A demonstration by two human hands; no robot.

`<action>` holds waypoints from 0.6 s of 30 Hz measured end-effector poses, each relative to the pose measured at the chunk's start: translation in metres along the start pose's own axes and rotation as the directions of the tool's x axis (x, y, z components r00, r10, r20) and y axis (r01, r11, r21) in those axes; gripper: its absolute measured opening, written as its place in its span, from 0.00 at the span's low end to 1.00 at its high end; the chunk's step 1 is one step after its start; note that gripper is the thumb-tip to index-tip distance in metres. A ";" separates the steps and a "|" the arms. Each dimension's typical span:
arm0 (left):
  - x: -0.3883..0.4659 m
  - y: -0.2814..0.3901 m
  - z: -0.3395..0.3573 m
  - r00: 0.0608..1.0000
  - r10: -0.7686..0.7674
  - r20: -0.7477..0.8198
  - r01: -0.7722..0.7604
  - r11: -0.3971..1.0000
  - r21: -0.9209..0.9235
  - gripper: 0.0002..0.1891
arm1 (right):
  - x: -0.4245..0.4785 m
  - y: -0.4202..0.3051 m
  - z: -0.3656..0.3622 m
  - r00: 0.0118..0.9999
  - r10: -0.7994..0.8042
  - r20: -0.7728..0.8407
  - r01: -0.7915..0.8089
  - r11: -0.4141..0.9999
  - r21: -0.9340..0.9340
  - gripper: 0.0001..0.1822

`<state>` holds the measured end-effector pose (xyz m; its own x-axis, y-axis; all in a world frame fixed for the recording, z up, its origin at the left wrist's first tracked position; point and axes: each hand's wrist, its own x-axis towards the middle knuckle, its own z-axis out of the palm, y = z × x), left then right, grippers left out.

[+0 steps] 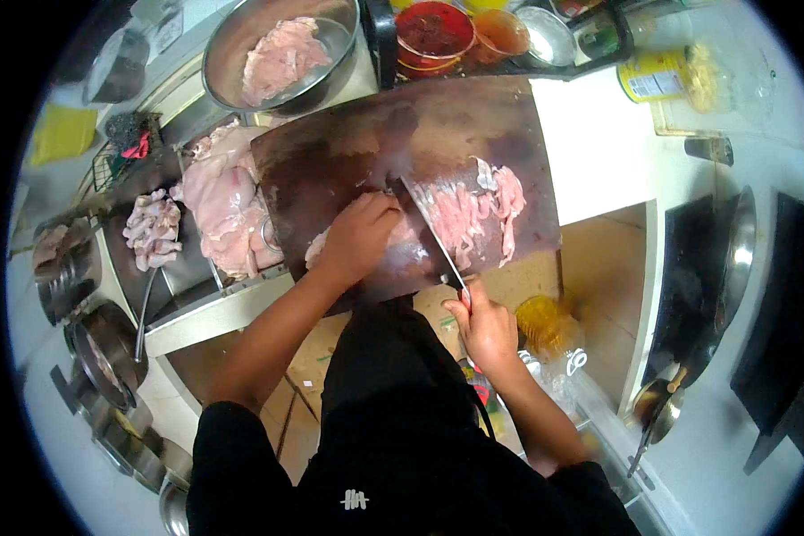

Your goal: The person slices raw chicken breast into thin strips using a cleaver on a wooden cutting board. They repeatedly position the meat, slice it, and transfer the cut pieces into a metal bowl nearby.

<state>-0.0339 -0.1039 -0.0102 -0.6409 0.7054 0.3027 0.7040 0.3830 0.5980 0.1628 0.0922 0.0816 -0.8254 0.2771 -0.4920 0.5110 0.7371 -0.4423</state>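
My right hand [488, 328] grips the handle of a long kitchen knife [435, 234], its blade pointing away from me over a dark cutting board [348, 141]. My left hand [362, 234] lies on a piece of raw chicken [405, 231] just left of the blade, fingers bent and pressing it to the board. Part of that meat is hidden beneath the hand. To the right of the knife lie thin strips of raw chicken [459, 218], with a paler scrap near the far end of the strips.
Large raw chicken pieces [224, 201] and smaller bony pieces [153, 224] lie left of the board. A metal bowl [342, 74] holding chicken stands behind. Red [435, 33] and orange containers are at the back. Pans [104, 355] stand at the left; a yellow can [651, 75] is back right.
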 end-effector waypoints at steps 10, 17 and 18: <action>-0.007 -0.003 0.007 0.998 -0.022 0.063 0.022 1.000 -0.005 0.12 | 0.039 -0.013 0.036 0.996 -0.042 -0.078 0.042 0.999 0.004 0.25; -0.017 -0.005 0.003 0.998 -0.058 0.035 0.058 0.998 -0.005 0.10 | 0.005 -0.003 0.006 0.999 -0.045 -0.019 0.046 0.999 0.025 0.23; -0.015 -0.007 0.005 0.998 -0.054 0.031 0.054 0.999 0.002 0.11 | 0.011 -0.004 0.013 0.998 -0.060 -0.032 0.061 0.997 0.051 0.23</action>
<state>-0.0277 -0.1148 -0.0229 -0.6681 0.7020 0.2466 0.6690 0.4216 0.6121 0.1542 0.0843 0.0684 -0.8617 0.2519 -0.4405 0.4710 0.7202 -0.5094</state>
